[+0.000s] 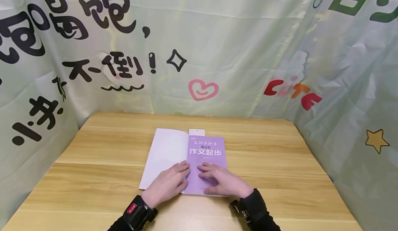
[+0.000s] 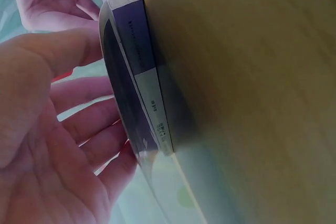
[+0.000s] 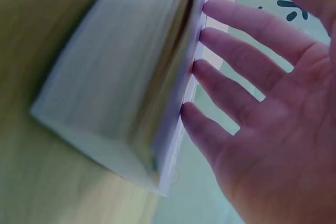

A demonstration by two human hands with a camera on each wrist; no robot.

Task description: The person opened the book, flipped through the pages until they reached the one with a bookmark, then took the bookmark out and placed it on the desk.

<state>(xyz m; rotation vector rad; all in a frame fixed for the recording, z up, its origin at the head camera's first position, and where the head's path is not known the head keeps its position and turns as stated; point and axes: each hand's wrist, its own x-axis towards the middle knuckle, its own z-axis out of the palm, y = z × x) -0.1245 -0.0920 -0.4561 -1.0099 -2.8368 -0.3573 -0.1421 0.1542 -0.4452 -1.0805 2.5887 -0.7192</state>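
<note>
A book [image 1: 206,151] with a purple title page lies in the middle of the wooden table [image 1: 280,175]. Its cover [image 1: 166,151] is folded out to the left, white side up. My left hand [image 1: 169,182] lies flat across the fold, fingers straight, pressing near the spine. Flat on the purple page, my right hand [image 1: 219,182] presses with fingers spread. The left wrist view shows the book's spine [image 2: 142,72] beside my left hand [image 2: 79,129]. In the right wrist view my right hand's fingertips [image 3: 210,72] touch the top page of the book [image 3: 115,87].
A white paper slip [image 1: 197,132] sticks out past the book's far edge. Printed cloth curtains [image 1: 236,44] close the table in at the back and both sides. Bare tabletop surrounds the book.
</note>
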